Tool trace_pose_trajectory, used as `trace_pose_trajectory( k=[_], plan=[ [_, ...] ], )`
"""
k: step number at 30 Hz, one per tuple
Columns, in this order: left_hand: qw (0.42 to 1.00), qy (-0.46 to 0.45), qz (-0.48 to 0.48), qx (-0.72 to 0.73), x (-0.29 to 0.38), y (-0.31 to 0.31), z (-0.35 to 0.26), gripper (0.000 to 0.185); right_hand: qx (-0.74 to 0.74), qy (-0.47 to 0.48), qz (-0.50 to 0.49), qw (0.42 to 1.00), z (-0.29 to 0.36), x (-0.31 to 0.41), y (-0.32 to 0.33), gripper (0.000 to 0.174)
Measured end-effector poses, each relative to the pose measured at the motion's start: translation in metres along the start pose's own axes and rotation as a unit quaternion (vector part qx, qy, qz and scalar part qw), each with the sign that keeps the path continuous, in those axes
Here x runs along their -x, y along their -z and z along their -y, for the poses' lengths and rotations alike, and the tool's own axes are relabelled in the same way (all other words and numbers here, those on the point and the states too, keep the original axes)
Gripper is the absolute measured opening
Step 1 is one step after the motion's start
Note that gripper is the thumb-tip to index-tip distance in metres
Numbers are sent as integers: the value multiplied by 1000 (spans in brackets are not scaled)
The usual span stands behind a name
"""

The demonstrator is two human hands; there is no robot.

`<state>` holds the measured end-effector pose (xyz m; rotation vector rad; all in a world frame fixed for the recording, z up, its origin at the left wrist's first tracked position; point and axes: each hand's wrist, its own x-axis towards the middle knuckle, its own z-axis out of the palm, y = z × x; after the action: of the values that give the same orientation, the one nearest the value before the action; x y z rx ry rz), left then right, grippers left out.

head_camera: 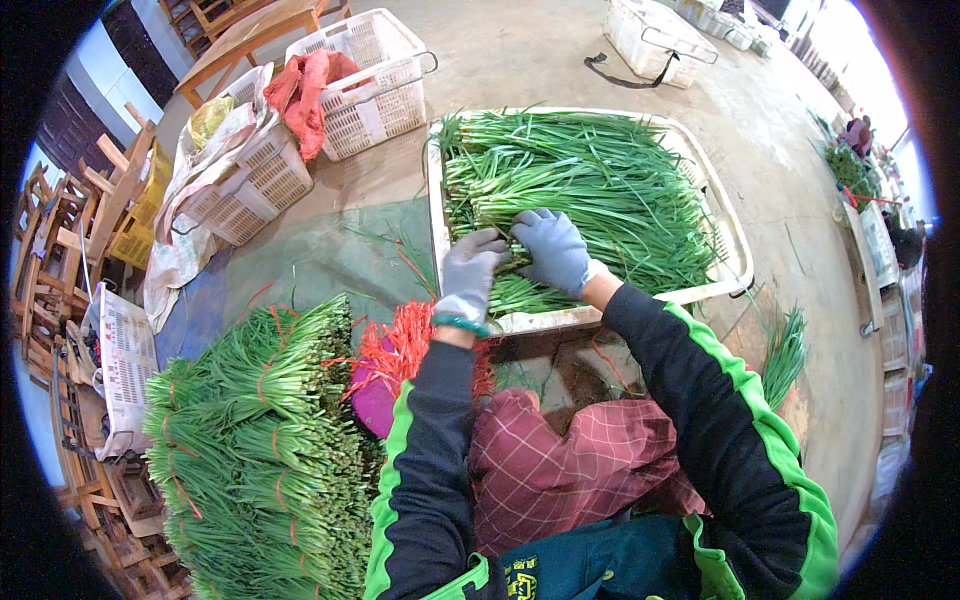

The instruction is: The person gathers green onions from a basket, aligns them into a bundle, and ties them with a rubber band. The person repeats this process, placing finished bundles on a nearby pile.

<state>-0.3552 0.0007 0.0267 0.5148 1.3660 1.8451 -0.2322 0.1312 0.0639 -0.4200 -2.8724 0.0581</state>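
Loose green leafy stalks, resembling garlic chives (570, 172), fill a white plastic crate (731, 247) in front of me. Both hands wear grey gloves and meet over the crate's near left part, at the cut stem ends. My left hand (471, 270) has its fingers curled at the stems; whether it grips any is hidden. Beside it, my right hand (553, 251) rests on the stalks with bent fingers, and its hold cannot be made out. To the left stands a large stack of stalk bundles (277, 442) tied with red strips. A bunch of red plastic strips (401, 345) lies between stack and crate.
White plastic crates (375, 112) stand at the upper left, one with a red mesh sack (304, 94) over its rim. Wooden stools (97, 210) are piled at the far left. Another white crate (652, 37) stands farther off. A small bunch of stalks (784, 356) lies at the right.
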Motion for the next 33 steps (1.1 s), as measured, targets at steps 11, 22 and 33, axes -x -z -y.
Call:
trace_pose_trajectory(
  k=[11,22,33],
  plan=[
    [858,-231,-90,-450,5,-5,19,47,-140,-32,-23,989,-25,10,20,36],
    [992,-10,-29,-118,1,-38,33,56,-102,30,7,994,-9,29,23,80],
    [624,-310,68,-714,47,-64,5,47,-43,121,-27,991,-18,-59,63,61]
  ],
)
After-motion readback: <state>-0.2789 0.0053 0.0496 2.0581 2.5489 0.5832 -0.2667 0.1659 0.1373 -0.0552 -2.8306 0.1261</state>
